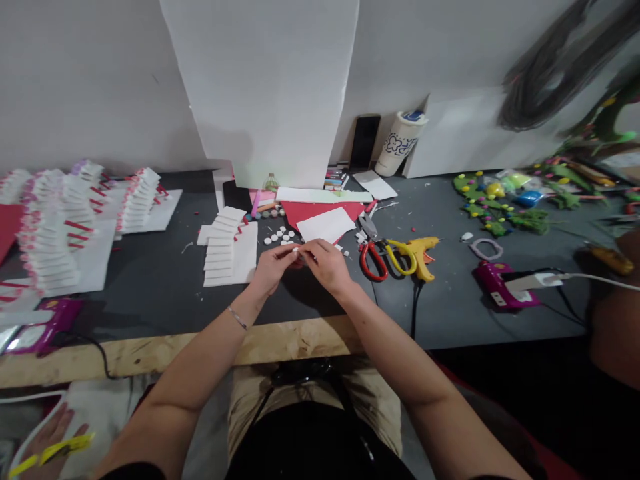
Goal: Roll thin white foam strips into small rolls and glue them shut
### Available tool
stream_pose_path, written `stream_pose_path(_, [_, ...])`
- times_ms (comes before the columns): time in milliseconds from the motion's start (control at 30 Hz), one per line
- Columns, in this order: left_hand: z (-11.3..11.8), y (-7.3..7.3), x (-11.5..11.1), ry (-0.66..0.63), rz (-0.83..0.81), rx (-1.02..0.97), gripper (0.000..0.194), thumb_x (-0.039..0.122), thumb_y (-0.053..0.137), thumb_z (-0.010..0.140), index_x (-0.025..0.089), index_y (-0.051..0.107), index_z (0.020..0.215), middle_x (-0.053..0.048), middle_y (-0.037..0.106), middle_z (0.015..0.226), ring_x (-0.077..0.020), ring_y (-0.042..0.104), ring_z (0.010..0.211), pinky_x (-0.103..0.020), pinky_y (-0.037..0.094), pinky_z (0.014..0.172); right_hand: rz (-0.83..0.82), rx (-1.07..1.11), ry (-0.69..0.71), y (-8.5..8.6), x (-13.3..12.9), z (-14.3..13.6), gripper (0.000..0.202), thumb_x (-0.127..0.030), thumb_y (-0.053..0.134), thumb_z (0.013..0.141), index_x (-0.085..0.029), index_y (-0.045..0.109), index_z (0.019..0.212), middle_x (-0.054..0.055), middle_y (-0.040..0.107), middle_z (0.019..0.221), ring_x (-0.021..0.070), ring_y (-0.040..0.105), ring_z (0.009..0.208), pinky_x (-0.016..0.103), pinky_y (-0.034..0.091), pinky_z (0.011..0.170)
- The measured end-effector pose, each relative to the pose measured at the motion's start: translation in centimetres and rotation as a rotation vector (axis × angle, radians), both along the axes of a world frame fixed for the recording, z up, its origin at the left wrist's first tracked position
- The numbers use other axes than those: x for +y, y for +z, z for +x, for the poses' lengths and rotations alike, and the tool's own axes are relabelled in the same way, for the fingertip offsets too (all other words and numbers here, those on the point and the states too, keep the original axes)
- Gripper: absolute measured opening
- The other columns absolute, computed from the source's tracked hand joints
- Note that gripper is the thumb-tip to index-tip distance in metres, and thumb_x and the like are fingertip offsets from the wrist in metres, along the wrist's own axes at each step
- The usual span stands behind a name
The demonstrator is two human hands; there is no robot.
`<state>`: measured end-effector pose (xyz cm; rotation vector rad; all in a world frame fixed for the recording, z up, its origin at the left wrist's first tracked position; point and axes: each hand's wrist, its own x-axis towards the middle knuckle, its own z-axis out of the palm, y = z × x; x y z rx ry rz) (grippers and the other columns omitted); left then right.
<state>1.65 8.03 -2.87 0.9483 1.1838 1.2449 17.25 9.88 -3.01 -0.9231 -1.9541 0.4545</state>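
My left hand (pixel 271 270) and my right hand (pixel 329 265) meet over the dark table. Both are closed, fingertips pinched together on a small white piece (pixel 296 251), mostly hidden by the fingers. Just beyond lie several small white discs (pixel 278 237), a white paper sheet (pixel 326 225) and red paper (pixel 291 212). To the left rests a fan of overlapping white strips (pixel 220 250) on a white card (pixel 247 257), with short red sticks along one side. Red-and-yellow-handled scissors (pixel 373 261) and a yellow glue gun (pixel 424 259) lie right of my right hand.
Similar white fan pieces (pixel 65 233) stand at the left. A phone (pixel 365 142) and a white cup (pixel 400 143) are against the wall. Purple power strips (pixel 505 287) with cables lie at both sides. Green decorations (pixel 483 200) fill the back right. Other people's arms (pixel 617 320) show at the edges.
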Motion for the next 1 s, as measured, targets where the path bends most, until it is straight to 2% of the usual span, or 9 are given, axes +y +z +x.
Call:
stream_pose_path(233, [-0.9,0.6,0.5,0.084,-0.015,-0.017,0.041,0.037,0.087,0.057,0.014,0.077,0.089,-0.002,0.073,0.072,-0.0133,0.066,0.063,-0.030,0.058,0.072,-0.233,0.049,0.015,0.5,-0.1,0.2,0.021,-0.018,0.053,0.090,-0.021,0.064,0.108,0.005,0.073,0.096,0.0170,0.068,0.086,0.029,0.053,0.078])
stream_pose_path(333, [-1.5,0.9,0.8,0.133,-0.027,-0.064,0.041,0.034,0.088,0.055,0.013,0.076,0.089,-0.003,0.073,0.075,-0.0125,0.067,0.063,-0.029,0.057,0.073,-0.282,-0.124,0.070,2.4,-1.4,1.1,0.030,-0.017,0.058,0.088,-0.021,0.060,0.118,0.006,0.073,0.099,0.0173,0.069,0.084,0.029,0.053,0.076])
stream_pose_path(433, [-1.7,1.0,0.9,0.141,-0.037,-0.113,0.039,0.032,0.089,0.057,0.013,0.076,0.088,-0.004,0.074,0.075,-0.0128,0.068,0.065,-0.029,0.057,0.072,-0.226,-0.375,0.197,4.9,-3.5,3.3,0.031,-0.021,0.062,0.088,-0.020,0.062,0.119,0.009,0.071,0.110,0.0211,0.068,0.094,0.032,0.052,0.080])
stream_pose_path(533, [-1.8,0.9,1.1,0.141,-0.045,-0.155,0.036,0.030,0.088,0.059,0.013,0.076,0.088,-0.005,0.074,0.076,-0.0124,0.068,0.065,-0.027,0.056,0.069,-0.280,-0.471,0.140,6.4,-4.8,7.6,0.028,-0.028,0.061,0.090,-0.024,0.063,0.117,0.006,0.072,0.111,0.0199,0.069,0.093,0.031,0.051,0.079])
stream_pose_path(567, [-1.8,0.9,1.1,0.140,-0.048,-0.167,0.036,0.030,0.087,0.059,0.013,0.076,0.089,-0.005,0.074,0.077,-0.0121,0.068,0.065,-0.026,0.056,0.068,-0.300,-0.485,0.034,6.4,-4.8,9.5,0.024,-0.031,0.060,0.090,-0.025,0.065,0.112,0.005,0.073,0.108,0.0198,0.069,0.089,0.031,0.051,0.076])
stream_pose_path(667, [-1.6,0.9,1.1,0.129,-0.062,-0.178,0.036,0.029,0.087,0.058,0.014,0.076,0.089,-0.005,0.074,0.079,-0.0116,0.067,0.063,-0.025,0.055,0.065,-0.304,-0.478,-0.528,4.9,-3.8,15.6,0.022,-0.035,0.049,0.092,-0.022,0.067,0.094,0.008,0.072,0.091,0.0217,0.067,0.079,0.032,0.049,0.069])
stream_pose_path(733, [-1.3,0.9,0.9,0.126,-0.053,-0.162,0.036,0.030,0.087,0.058,0.014,0.076,0.089,-0.005,0.074,0.078,-0.0118,0.067,0.063,-0.026,0.056,0.066,-0.301,-0.479,-0.714,3.2,-2.7,19.0,0.022,-0.035,0.052,0.085,-0.019,0.065,0.091,0.011,0.069,0.090,0.0234,0.065,0.078,0.035,0.049,0.071])
stream_pose_path(900, [-0.8,1.0,0.2,0.114,0.010,-0.089,0.038,0.033,0.086,0.059,0.014,0.076,0.090,-0.005,0.074,0.078,-0.0127,0.066,0.063,-0.031,0.058,0.070,-0.413,-0.532,-0.605,0.3,-1.0,22.6,0.016,-0.035,0.056,0.071,-0.022,0.059,0.080,0.006,0.061,0.073,0.0256,0.060,0.082,0.036,0.048,0.073])
stream_pose_path(1000, [-0.8,1.0,-0.1,0.105,0.031,-0.071,0.038,0.034,0.083,0.063,0.014,0.076,0.094,-0.005,0.074,0.080,-0.0125,0.066,0.064,-0.031,0.058,0.071,-0.559,-0.437,-0.384,0.1,-0.9,23.5,0.016,-0.033,0.054,0.071,-0.023,0.060,0.081,0.005,0.065,0.077,0.0232,0.061,0.075,0.033,0.047,0.067])
